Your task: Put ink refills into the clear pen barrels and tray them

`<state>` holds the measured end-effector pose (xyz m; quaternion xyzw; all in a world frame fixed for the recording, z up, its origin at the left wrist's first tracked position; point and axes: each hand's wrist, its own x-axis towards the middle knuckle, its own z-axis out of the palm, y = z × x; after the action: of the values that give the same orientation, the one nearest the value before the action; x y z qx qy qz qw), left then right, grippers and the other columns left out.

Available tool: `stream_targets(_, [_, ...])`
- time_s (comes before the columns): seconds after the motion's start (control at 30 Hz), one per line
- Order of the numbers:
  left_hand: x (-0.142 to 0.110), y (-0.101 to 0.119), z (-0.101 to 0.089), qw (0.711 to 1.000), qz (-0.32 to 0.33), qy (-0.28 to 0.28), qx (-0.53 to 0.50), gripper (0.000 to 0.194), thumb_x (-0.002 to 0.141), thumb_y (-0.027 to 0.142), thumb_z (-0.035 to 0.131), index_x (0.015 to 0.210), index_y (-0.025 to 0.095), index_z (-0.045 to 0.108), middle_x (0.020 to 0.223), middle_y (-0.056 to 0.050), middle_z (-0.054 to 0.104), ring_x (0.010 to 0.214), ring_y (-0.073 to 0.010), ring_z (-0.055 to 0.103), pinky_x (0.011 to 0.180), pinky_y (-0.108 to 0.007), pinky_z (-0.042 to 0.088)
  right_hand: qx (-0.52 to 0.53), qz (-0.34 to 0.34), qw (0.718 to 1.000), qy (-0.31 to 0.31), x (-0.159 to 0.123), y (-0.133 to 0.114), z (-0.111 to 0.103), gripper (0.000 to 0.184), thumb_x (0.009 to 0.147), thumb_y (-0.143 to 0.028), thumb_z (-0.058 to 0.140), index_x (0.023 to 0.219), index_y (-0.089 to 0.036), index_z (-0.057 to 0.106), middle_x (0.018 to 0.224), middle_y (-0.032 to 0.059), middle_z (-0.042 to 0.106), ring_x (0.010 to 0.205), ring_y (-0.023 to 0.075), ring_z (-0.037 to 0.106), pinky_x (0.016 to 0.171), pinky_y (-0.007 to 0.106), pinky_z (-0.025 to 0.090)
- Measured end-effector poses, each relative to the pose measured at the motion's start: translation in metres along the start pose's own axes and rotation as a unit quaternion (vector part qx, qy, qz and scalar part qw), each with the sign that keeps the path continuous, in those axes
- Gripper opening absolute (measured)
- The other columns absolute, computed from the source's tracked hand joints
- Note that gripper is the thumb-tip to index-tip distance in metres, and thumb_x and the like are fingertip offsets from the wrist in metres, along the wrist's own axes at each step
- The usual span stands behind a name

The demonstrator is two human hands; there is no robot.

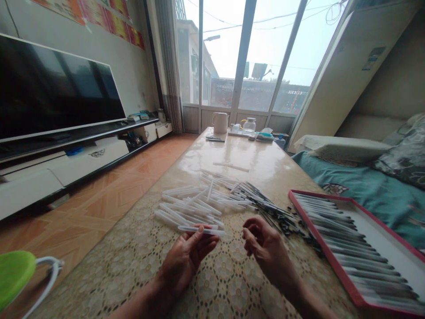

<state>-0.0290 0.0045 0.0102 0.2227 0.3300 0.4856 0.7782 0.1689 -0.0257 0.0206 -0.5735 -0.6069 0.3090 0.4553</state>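
My left hand (192, 250) grips a white pen barrel (212, 231) between thumb and fingers, just in front of a heap of similar barrels (189, 206). To its right, my right hand (262, 243) hovers over the table with its fingers curled together; whatever may be in them is hidden. Thin pen refills (250, 194) with dark ends lie in a pile beyond my right hand. Small black pen caps (285, 221) are scattered between that pile and a red-rimmed box (338, 270). Inside the box, assembled pens (352, 243) with dark ends lie side by side.
The long table (206, 283) has a flower-patterned cover. At its far end stand a beige kettle (219, 122), a glass jar (249, 126) and a tissue pack (265, 134). A green stool (15, 274) is at the lower left, a sofa (372, 177) at the right.
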Motion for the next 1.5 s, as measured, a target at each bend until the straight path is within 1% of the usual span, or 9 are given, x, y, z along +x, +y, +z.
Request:
stream_targets(0.07, [0.000, 0.000, 0.000, 1.000, 0.003, -0.006, 0.004, 0.004, 0.080, 0.014, 0.064, 0.084, 0.012, 0.064, 0.077, -0.009, 0.075, 0.074, -0.0181, 0.071, 0.073, -0.027, 0.055, 0.028, -0.007, 1.000, 0.006, -0.010, -0.005, 0.013, 0.017, 0.087, -0.035, 0.050, 0.087, -0.019, 0.056, 0.068, 0.0003, 0.059, 0.056, 0.0130, 0.058, 0.051, 0.022, 0.048])
stream_targets(0.17, [0.000, 0.000, 0.000, 1.000, -0.001, -0.015, 0.018, 0.006, 0.080, 0.015, 0.064, 0.085, 0.012, 0.064, 0.078, -0.010, 0.075, 0.075, -0.0184, 0.071, 0.073, -0.027, 0.055, 0.043, -0.022, 0.999, 0.022, -0.016, -0.004, 0.021, 0.016, 0.084, -0.033, 0.055, 0.088, -0.018, 0.060, 0.076, 0.0041, 0.063, 0.066, 0.0152, 0.061, 0.059, 0.024, 0.051])
stream_targets(0.4, [0.003, -0.004, -0.003, 0.999, -0.012, -0.024, 0.028, 0.012, 0.078, 0.017, 0.067, 0.088, 0.012, 0.063, 0.080, -0.009, 0.075, 0.076, -0.0197, 0.071, 0.075, -0.030, 0.055, -0.005, -0.064, 0.997, 0.034, -0.014, 0.000, 0.023, 0.009, 0.083, -0.026, 0.057, 0.082, -0.018, 0.059, 0.073, 0.0031, 0.062, 0.067, 0.0155, 0.059, 0.063, 0.026, 0.049])
stream_targets(0.87, [0.003, -0.004, -0.001, 0.999, -0.009, -0.008, 0.034, 0.013, 0.076, 0.017, 0.069, 0.086, 0.013, 0.062, 0.079, -0.010, 0.074, 0.075, -0.0193, 0.071, 0.074, -0.029, 0.056, 0.011, -0.058, 0.998, 0.017, -0.015, 0.001, 0.025, 0.008, 0.083, -0.026, 0.057, 0.083, -0.018, 0.060, 0.076, 0.0031, 0.064, 0.069, 0.0154, 0.062, 0.064, 0.025, 0.050])
stream_targets(1.0, [0.003, -0.004, -0.001, 0.999, -0.016, -0.018, 0.039, 0.014, 0.075, 0.017, 0.070, 0.086, 0.012, 0.063, 0.078, -0.010, 0.074, 0.075, -0.0195, 0.071, 0.073, -0.029, 0.056, 0.009, -0.053, 0.998, 0.018, -0.016, 0.002, 0.026, 0.010, 0.083, -0.027, 0.057, 0.083, -0.018, 0.060, 0.075, 0.0034, 0.064, 0.069, 0.0157, 0.062, 0.064, 0.025, 0.050])
stream_targets(1.1, [0.001, -0.003, 0.001, 0.999, -0.020, -0.024, 0.037, 0.013, 0.075, 0.018, 0.070, 0.085, 0.013, 0.064, 0.077, -0.009, 0.074, 0.074, -0.0188, 0.071, 0.073, -0.028, 0.056, 0.033, -0.039, 0.999, 0.014, -0.015, 0.003, 0.026, 0.012, 0.083, -0.029, 0.058, 0.084, -0.017, 0.061, 0.075, 0.0039, 0.064, 0.067, 0.0153, 0.062, 0.061, 0.024, 0.051])
stream_targets(1.3, [0.001, -0.003, 0.001, 0.998, -0.022, -0.042, 0.032, 0.013, 0.072, 0.016, 0.073, 0.082, 0.014, 0.066, 0.075, -0.007, 0.074, 0.072, -0.0174, 0.070, 0.071, -0.027, 0.055, 0.102, 0.013, 0.995, 0.002, -0.016, 0.004, 0.029, 0.024, 0.082, -0.039, 0.059, 0.082, -0.015, 0.061, 0.064, 0.0009, 0.059, 0.051, 0.0112, 0.057, 0.049, 0.020, 0.047])
stream_targets(1.4, [0.001, -0.004, -0.001, 0.997, -0.023, -0.055, 0.047, 0.013, 0.073, 0.019, 0.072, 0.083, 0.013, 0.066, 0.076, -0.008, 0.074, 0.073, -0.0181, 0.070, 0.072, -0.028, 0.055, 0.074, 0.019, 0.997, -0.005, -0.016, 0.007, 0.029, 0.032, 0.085, -0.045, 0.053, 0.071, -0.016, 0.058, 0.057, -0.0007, 0.056, 0.044, 0.0092, 0.053, 0.043, 0.018, 0.042])
stream_targets(1.5, [0.001, -0.004, -0.001, 0.996, -0.025, -0.058, 0.067, 0.012, 0.074, 0.020, 0.071, 0.083, 0.013, 0.066, 0.075, -0.009, 0.073, 0.073, -0.0187, 0.070, 0.071, -0.028, 0.055, 0.015, -0.006, 1.000, -0.011, -0.017, 0.009, 0.028, 0.044, 0.091, -0.049, 0.040, 0.063, -0.017, 0.053, 0.052, -0.0014, 0.052, 0.040, 0.0081, 0.049, 0.041, 0.018, 0.038])
